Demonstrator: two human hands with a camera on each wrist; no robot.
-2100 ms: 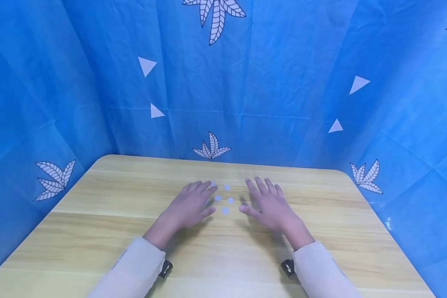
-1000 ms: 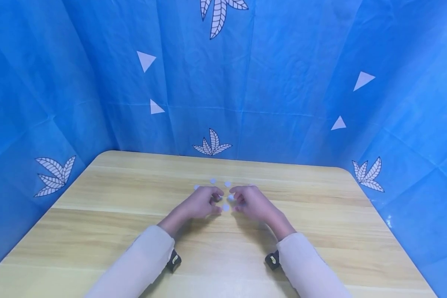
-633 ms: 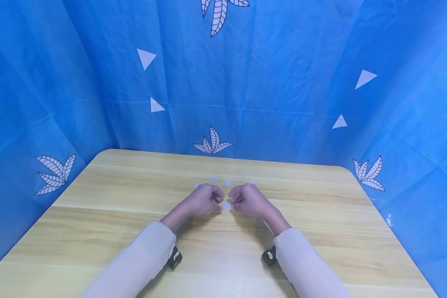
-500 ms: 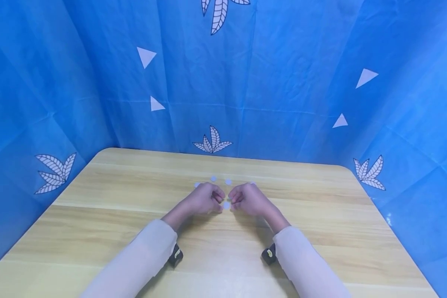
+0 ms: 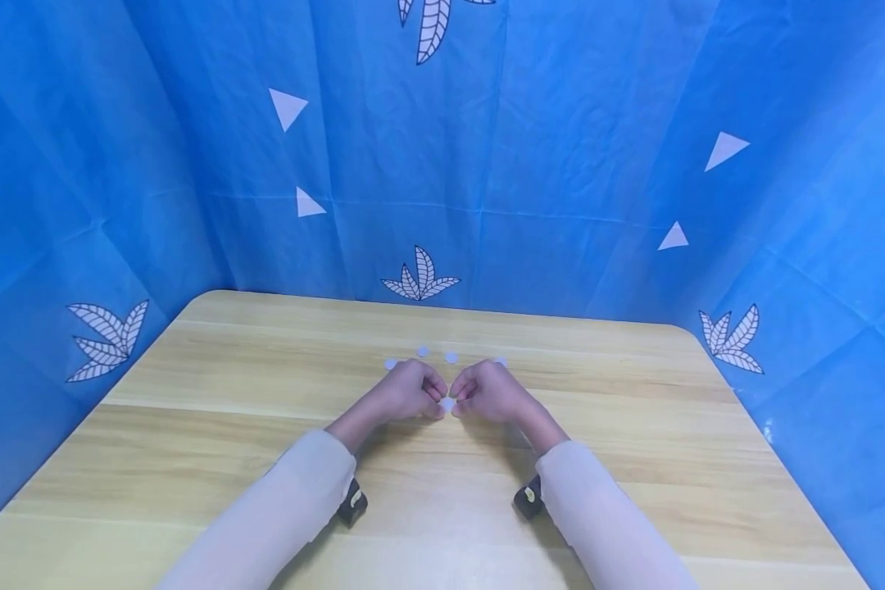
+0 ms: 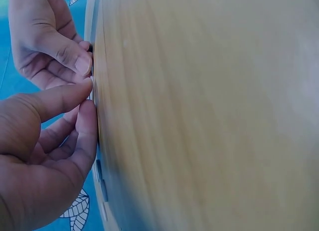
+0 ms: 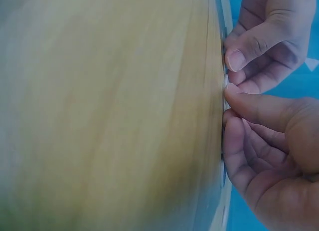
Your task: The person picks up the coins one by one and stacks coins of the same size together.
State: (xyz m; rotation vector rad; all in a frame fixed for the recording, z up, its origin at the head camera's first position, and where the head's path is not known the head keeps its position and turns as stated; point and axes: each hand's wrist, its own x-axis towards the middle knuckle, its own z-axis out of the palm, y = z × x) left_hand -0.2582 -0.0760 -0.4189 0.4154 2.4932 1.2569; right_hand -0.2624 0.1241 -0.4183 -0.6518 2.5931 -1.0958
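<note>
A small round white disc (image 5: 447,404) lies between the two hands at mid-table. The left hand (image 5: 413,388) has its fingers curled in, its thumb tip at the disc's left edge. Mirroring it, the right hand (image 5: 488,392) holds the right edge with thumb and bent fingers. Seen from the left wrist, the left thumb (image 6: 65,96) and forefinger sit low at the table surface, facing the other hand. In the right wrist view the disc's thin white edge (image 7: 226,82) shows beside the right thumb tip. Other discs beneath the fingers are hidden.
Behind the hands lie more white discs: one at far left (image 5: 390,364), two in the middle, including a disc (image 5: 423,351), and one at right (image 5: 501,362). The wooden table (image 5: 265,344) has a blue patterned curtain (image 5: 575,164) around it.
From spread hands on either side of the discs, both have moved inward and curled their fingers. Their thumbs have closed in on the near disc. The head view has tilted down slightly.
</note>
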